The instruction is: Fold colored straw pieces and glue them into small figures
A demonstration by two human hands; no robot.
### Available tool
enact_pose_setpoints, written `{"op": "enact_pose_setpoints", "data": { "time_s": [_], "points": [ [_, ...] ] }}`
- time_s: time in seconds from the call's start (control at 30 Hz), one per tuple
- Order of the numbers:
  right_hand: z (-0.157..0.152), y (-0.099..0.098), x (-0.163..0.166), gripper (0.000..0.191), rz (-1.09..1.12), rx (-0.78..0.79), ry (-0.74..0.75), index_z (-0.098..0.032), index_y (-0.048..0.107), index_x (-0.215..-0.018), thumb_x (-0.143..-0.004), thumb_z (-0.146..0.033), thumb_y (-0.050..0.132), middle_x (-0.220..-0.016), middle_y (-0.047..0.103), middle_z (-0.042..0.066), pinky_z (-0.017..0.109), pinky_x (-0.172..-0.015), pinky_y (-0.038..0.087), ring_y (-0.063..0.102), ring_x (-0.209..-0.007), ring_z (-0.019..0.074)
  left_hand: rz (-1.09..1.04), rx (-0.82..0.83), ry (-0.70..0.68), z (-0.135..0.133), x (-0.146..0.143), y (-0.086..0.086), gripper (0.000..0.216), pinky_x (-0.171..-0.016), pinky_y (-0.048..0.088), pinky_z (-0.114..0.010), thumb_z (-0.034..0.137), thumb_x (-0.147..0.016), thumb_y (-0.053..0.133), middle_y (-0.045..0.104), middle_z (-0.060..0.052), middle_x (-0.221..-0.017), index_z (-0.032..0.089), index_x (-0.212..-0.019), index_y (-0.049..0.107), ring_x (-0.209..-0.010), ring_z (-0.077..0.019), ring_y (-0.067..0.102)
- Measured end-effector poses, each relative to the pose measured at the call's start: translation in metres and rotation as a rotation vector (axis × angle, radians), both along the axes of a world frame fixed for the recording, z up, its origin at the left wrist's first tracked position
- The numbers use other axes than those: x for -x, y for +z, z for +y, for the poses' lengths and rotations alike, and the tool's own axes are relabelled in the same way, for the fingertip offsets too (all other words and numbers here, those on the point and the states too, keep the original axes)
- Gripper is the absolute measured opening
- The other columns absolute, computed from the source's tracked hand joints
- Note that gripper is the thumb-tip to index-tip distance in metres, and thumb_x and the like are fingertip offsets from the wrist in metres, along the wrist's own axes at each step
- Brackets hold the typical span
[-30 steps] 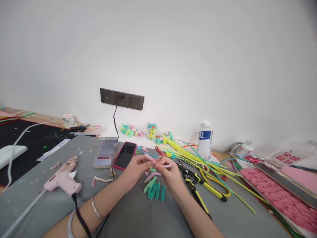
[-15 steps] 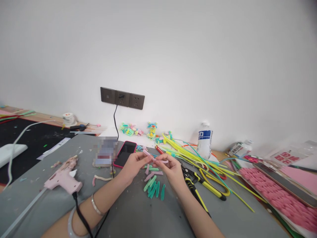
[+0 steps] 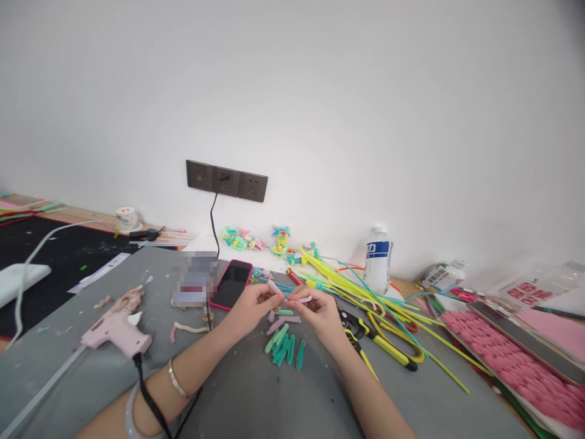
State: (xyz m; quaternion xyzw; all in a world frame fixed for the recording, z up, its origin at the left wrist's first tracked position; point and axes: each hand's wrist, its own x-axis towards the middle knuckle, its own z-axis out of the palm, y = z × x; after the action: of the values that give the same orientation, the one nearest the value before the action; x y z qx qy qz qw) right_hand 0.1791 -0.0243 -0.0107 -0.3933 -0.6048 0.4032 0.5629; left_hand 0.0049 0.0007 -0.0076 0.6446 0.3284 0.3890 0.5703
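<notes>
Nearest of all, a black cord (image 3: 148,396) is crossing over the left forearm, beside a pale bangle (image 3: 175,380), and running up to a pink plastic glue gun (image 3: 116,326) that is lying on its side well out to the left of the fingers. Everything is sitting on a smooth grey mat (image 3: 256,402).

Just under the fingertips, short fuzzy green pieces (image 3: 286,350), folded into blunt loops, are lying in a loose fan, with a few pink ones (image 3: 287,319) above them. The left hand (image 3: 249,308) and the right hand (image 3: 320,314) are meeting above this pile, each pinching thumb and forefinger tight on a pink stem (image 3: 276,287), soft and bristly, which is hanging in the air between them with nothing blocking it.

Right of the fingers, yellow-and-black pliers (image 3: 381,344) are resting near a sprawl of thin yellow stems (image 3: 356,286). Just beyond the left fingers a dark glossy phone (image 3: 232,283) in a red case is lying flat. Farther back, small bright figures (image 3: 280,239) and a clear bottle (image 3: 378,256) are standing by the white wall, under a dark socket strip (image 3: 226,181).
</notes>
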Motion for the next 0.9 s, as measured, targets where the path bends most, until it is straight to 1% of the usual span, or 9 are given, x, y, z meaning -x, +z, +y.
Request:
{"op": "enact_pose_setpoints", "data": {
  "time_s": [0.1,0.23,0.33,0.4,0.53,0.6,0.67,0.8,0.9],
  "points": [
    [0.001,0.001,-0.004,0.022,-0.032,0.022,0.045,-0.021,0.07,-0.066,-0.072,-0.04,0.079,-0.066,0.067,0.003,0.029,-0.057,0.049,0.06,-0.06,0.0175,0.055,-0.003,-0.111,-0.001,0.001,-0.002,0.043,-0.06,0.036,-0.024,0.056,-0.08,0.063,0.057,0.0,-0.065,0.013,-0.074,0.066,-0.062,-0.0132,0.048],
    [0.001,0.003,-0.009,0.024,-0.021,0.083,0.207,-0.02,0.07,-0.067,-0.073,-0.041,0.079,-0.066,0.064,0.001,0.027,-0.056,0.047,0.056,-0.057,0.0149,0.083,0.052,-0.223,-0.005,0.001,-0.002,0.04,-0.054,0.031,-0.022,0.052,-0.081,0.064,0.052,0.003,-0.059,0.013,-0.075,0.066,-0.055,-0.0104,0.043],
    [0.0,0.006,-0.01,0.02,0.025,0.091,0.312,-0.021,0.072,-0.072,-0.073,-0.039,0.079,-0.07,0.062,0.001,0.028,-0.06,0.047,0.057,-0.062,0.0151,0.111,0.032,-0.278,-0.007,0.002,0.0,0.038,-0.052,0.028,-0.022,0.05,-0.081,0.065,0.05,0.003,-0.058,0.013,-0.073,0.066,-0.054,-0.0099,0.039],
    [-0.001,0.008,-0.009,0.018,0.026,0.086,0.362,-0.021,0.074,-0.076,-0.074,-0.038,0.08,-0.073,0.061,0.001,0.029,-0.064,0.048,0.058,-0.067,0.016,0.112,0.025,-0.334,-0.008,0.002,0.001,0.036,-0.054,0.03,-0.022,0.048,-0.08,0.067,0.052,0.002,-0.06,0.013,-0.073,0.068,-0.056,-0.0105,0.041],
    [-0.001,0.009,-0.01,0.021,0.007,0.105,0.411,-0.022,0.077,-0.084,-0.076,-0.041,0.078,-0.076,0.061,0.002,0.03,-0.069,0.047,0.057,-0.07,0.0165,0.1,0.065,-0.45,-0.006,0.004,0.0,0.033,-0.059,0.037,-0.023,0.046,-0.08,0.068,0.059,-0.001,-0.065,0.013,-0.079,0.072,-0.061,-0.012,0.05],
    [-0.001,0.008,-0.012,0.023,0.001,0.113,0.412,-0.022,0.078,-0.086,-0.077,-0.043,0.077,-0.077,0.062,0.003,0.03,-0.071,0.047,0.058,-0.072,0.0171,0.091,0.079,-0.469,-0.005,0.005,-0.002,0.033,-0.059,0.038,-0.023,0.046,-0.08,0.069,0.061,-0.001,-0.065,0.013,-0.08,0.074,-0.061,-0.0118,0.052],
    [-0.001,0.007,-0.012,0.023,-0.001,0.123,0.41,-0.022,0.078,-0.083,-0.076,-0.044,0.077,-0.079,0.062,0.003,0.031,-0.073,0.047,0.058,-0.077,0.0179,0.082,0.091,-0.466,-0.003,0.006,-0.003,0.034,-0.06,0.039,-0.022,0.047,-0.08,0.07,0.062,-0.002,-0.065,0.014,-0.081,0.074,-0.061,-0.0116,0.054],
    [-0.001,0.007,-0.012,0.024,0.05,0.146,0.444,-0.02,0.076,-0.079,-0.074,-0.043,0.08,-0.086,0.064,0.005,0.031,-0.077,0.047,0.059,-0.083,0.0181,0.134,0.117,-0.503,-0.003,0.008,-0.002,0.035,-0.056,0.037,-0.021,0.048,-0.078,0.072,0.064,-0.002,-0.065,0.013,-0.081,0.075,-0.057,-0.0096,0.051],
    [-0.003,0.008,-0.011,0.021,0.064,0.181,0.515,-0.019,0.074,-0.078,-0.075,-0.038,0.08,-0.084,0.063,0.004,0.03,-0.075,0.046,0.058,-0.08,0.0161,0.197,0.136,-0.561,-0.005,0.009,0.002,0.033,-0.054,0.035,-0.02,0.046,-0.076,0.074,0.064,-0.002,-0.065,0.014,-0.078,0.075,-0.057,-0.0093,0.05]
  ]
}}
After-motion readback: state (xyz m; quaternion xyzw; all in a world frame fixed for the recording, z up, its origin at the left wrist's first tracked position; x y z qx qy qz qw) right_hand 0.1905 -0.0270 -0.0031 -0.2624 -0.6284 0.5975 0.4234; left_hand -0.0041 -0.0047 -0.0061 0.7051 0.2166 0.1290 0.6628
